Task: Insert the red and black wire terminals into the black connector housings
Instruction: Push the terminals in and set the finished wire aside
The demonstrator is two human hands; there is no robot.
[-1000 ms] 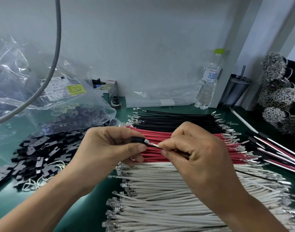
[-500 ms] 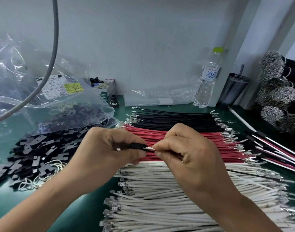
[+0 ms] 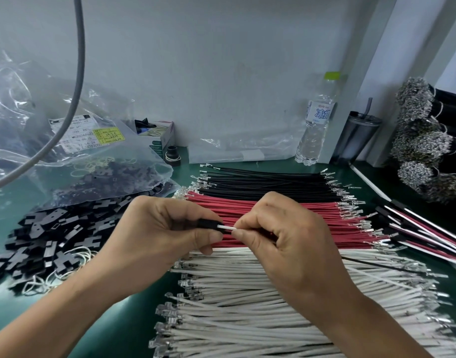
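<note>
My left hand (image 3: pixel 159 228) pinches a small black connector housing (image 3: pixel 208 225) between thumb and fingers. My right hand (image 3: pixel 286 236) pinches a white wire (image 3: pixel 228 227) right beside the housing; the wire's end sits inside the housing and its terminal is hidden. A trace of red shows under my right fingers. Behind my hands lie a row of red wires (image 3: pixel 325 223) and a row of black wires (image 3: pixel 268 182), all with metal terminals. Loose black housings (image 3: pixel 53 239) are piled at the left.
White wires (image 3: pixel 260 306) fill the front of the green mat. Finished red, black and white assemblies (image 3: pixel 428 236) lie at the right. A plastic bag of housings (image 3: pixel 79 161), a water bottle (image 3: pixel 316 125), a dark tumbler (image 3: pixel 356 135) and terminal bundles (image 3: pixel 423 143) stand behind.
My hands have closed together. The metal terminal that showed between them a second ago has gone into the housing, and only white insulation shows in the gap.
</note>
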